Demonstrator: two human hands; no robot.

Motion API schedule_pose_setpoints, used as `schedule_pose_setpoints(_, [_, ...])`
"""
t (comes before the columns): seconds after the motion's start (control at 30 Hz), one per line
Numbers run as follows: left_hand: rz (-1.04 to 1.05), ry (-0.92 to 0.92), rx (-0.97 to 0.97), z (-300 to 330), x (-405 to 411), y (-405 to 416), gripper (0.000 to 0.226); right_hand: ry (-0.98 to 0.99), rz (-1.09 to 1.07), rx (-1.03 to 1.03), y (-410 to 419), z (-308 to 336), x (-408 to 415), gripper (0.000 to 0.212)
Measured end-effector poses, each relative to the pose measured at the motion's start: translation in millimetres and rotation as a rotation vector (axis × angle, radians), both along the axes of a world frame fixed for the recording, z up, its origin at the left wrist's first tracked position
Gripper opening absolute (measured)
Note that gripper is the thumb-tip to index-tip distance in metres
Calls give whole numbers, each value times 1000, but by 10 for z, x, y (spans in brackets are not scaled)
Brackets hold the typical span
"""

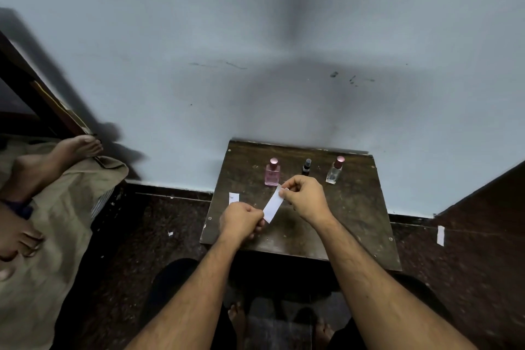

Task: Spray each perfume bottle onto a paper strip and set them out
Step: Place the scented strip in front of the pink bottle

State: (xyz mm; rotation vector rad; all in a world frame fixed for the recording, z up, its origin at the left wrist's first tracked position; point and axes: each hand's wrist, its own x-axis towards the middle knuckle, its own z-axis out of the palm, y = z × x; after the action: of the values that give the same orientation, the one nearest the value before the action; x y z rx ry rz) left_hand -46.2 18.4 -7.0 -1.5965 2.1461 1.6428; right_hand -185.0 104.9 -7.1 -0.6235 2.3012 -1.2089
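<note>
A small strip (234,198) is seen flat on the tabletop (355,207), its marking illegible. A paper strip (272,204) is held above the tabletop, pinched at its near end by the left hand (241,220) and at its far end by the right hand (304,197); fingertips are partly hidden. Behind stand a pink bottle (272,172), a dark bottle (306,166), partly hidden, and a clear bottle (335,169).

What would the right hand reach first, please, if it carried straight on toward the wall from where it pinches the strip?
Probably the small dark bottle, which stands just beyond the right hand. The hand's height above the table is unclear, so it might pass over.
</note>
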Motion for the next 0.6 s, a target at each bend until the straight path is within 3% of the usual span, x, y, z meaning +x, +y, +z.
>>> schedule_pose_setpoints(0.4, [-28, -203, -181, -418, -192, -100, 13, 59, -54, 140, -355, -476, -82, 20])
schedule_pose_setpoints(0.6, [-82, -281, -248, -464, -282, -183, 10, 156, 8, 197, -444, -571, -95, 5])
